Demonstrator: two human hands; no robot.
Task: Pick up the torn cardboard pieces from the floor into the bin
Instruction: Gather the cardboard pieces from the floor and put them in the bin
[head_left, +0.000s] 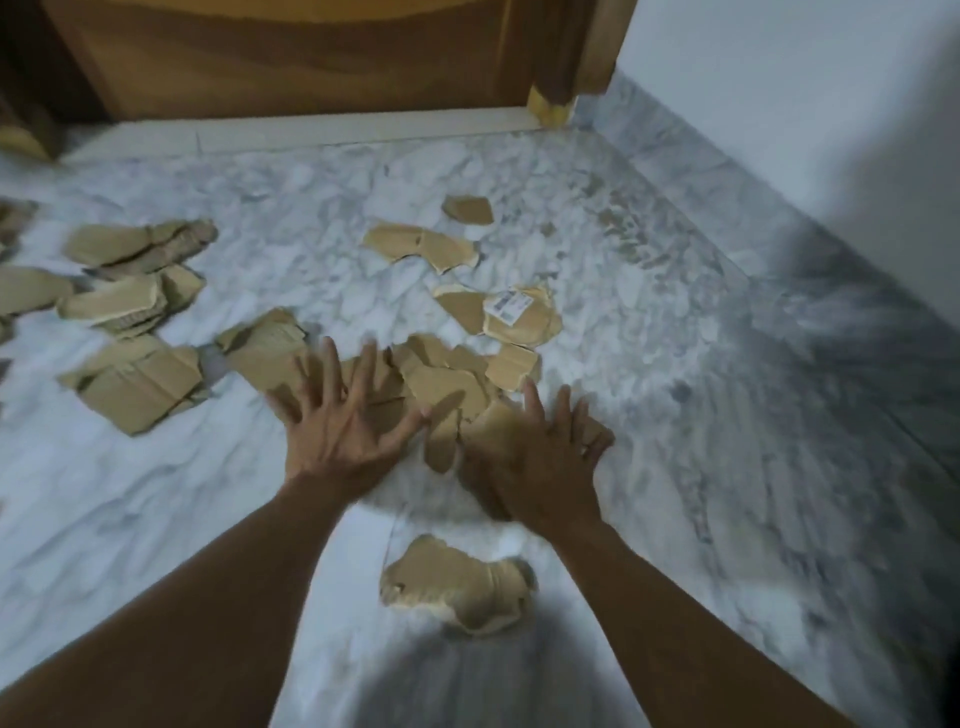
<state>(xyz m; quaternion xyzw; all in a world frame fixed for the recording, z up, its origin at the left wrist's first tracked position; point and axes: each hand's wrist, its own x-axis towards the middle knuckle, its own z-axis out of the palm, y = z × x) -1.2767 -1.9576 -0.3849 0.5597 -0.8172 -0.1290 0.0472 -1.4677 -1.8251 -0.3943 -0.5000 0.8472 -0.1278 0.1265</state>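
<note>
Several torn brown cardboard pieces lie scattered on the white marble floor (649, 364). My left hand (343, 426) is spread flat, fingers apart, over a heap of pieces (441, 384) in the middle. My right hand (540, 462) rests beside it on the same heap, fingers apart, with cardboard under the palm. One piece (519, 317) farther off carries a white label. Another piece (457, 582) lies between my forearms. More pieces (130, 270) lie at the left. No bin is in view. The picture is blurred by motion.
A wooden door (311, 57) with its frame (582, 52) stands at the far side, above a pale threshold strip (363, 132). A white wall (805, 130) with a grey marble skirting runs along the right.
</note>
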